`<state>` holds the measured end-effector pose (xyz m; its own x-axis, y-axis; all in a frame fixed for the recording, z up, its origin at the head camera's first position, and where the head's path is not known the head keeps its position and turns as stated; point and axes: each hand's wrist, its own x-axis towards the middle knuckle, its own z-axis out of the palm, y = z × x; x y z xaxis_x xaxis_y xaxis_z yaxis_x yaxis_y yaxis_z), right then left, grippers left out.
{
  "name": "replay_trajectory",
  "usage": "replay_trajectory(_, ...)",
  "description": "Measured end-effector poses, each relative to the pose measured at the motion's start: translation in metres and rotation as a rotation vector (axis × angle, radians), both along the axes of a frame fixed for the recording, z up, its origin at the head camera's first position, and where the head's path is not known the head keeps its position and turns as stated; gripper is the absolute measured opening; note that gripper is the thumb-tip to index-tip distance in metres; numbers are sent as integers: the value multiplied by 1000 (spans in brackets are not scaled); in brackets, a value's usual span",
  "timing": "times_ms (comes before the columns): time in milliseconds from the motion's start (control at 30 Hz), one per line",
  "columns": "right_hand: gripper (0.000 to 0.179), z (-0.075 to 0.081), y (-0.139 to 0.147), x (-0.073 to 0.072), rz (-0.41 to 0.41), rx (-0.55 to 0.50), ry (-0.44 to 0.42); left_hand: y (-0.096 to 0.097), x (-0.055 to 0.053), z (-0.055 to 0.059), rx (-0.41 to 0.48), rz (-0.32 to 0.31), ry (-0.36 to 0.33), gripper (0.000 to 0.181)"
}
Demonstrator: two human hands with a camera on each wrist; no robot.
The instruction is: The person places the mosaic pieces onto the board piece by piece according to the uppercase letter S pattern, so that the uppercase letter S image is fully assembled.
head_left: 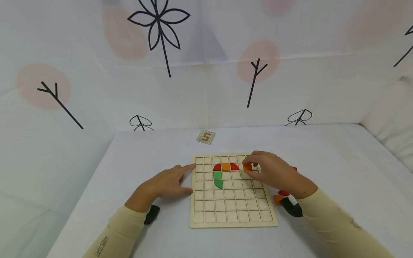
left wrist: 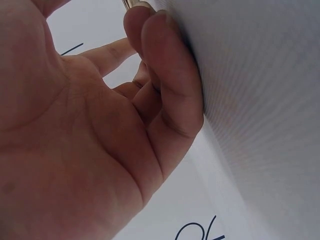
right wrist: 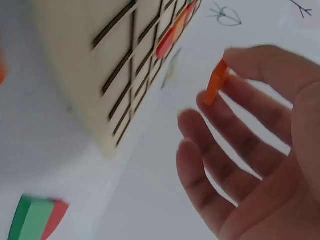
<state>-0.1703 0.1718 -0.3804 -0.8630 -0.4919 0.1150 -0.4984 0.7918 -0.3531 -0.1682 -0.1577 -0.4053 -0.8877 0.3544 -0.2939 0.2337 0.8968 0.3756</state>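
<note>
A wooden grid board (head_left: 233, 225) lies on the white table. Along its upper part sit a red quarter-round tile (head_left: 217, 167), an orange square tile (head_left: 226, 166) and another red quarter-round tile (head_left: 234, 167). A green square tile (head_left: 217, 175) and a green quarter-round tile (head_left: 218, 184) run down from the left one. My right hand (head_left: 274, 172) pinches a second orange square tile (right wrist: 216, 82) between thumb and fingertips, over the board's upper right. With thumb and index finger spread, my left hand (head_left: 164, 184) touches the board's left edge; its other fingers bend against the table.
Behind the board lies a small pattern card (head_left: 205, 137). Loose tiles are at the board's right, including an orange one (head_left: 278, 200) and a red one (head_left: 284, 192), partly hidden by the right arm. A patterned white cloth (head_left: 206, 89) hangs at the back.
</note>
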Motion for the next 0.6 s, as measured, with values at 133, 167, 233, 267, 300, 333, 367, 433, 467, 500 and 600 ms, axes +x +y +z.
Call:
replay_trajectory(133, 24, 1, -15, 5, -43, -36, 84, -1, 0, 0, 1, -1, 0, 81)
replay_trajectory(167, 25, 2, -19, 7, -56, -49, 101, -1, 0, 0, 1, -3, 2, 80)
replay_trajectory(233, 28, 3, -25, 10, -71, -78, 129, -1, 0, 0, 0, -5, 3, 81)
replay_trajectory(267, 28, 3, -27, 11, -70, -97, 145, -1, 0, 1, -1, -4, 2, 81)
replay_trajectory(300, 29, 3, -29, 12, -66, -119, 159, -1, 0, 1, -3, -4, 2, 81)
replay_trajectory(333, 30, 2, -31, 13, -61, -142, 173, -2, 0, 1, -3, -4, 3, 81)
replay_trajectory(367, 31, 1, -32, 13, -52, -168, 186, -2, 0, 1, -3, -2, 2, 81)
replay_trajectory(433, 32, -2, -35, 13, -30, -229, 206, -2, 0, 1, 0, 0, 2, 81)
replay_trajectory(467, 32, -3, -36, 14, -23, -262, 212, -3, 0, 1, 2, -1, 2, 81)
replay_trajectory(500, 32, -5, -38, 14, -20, -294, 215, -3, 0, 1, 5, -5, 3, 81)
replay_trajectory(600, 33, -9, -43, 15, -18, -369, 234, -2, 0, 1, 13, -15, 4, 81)
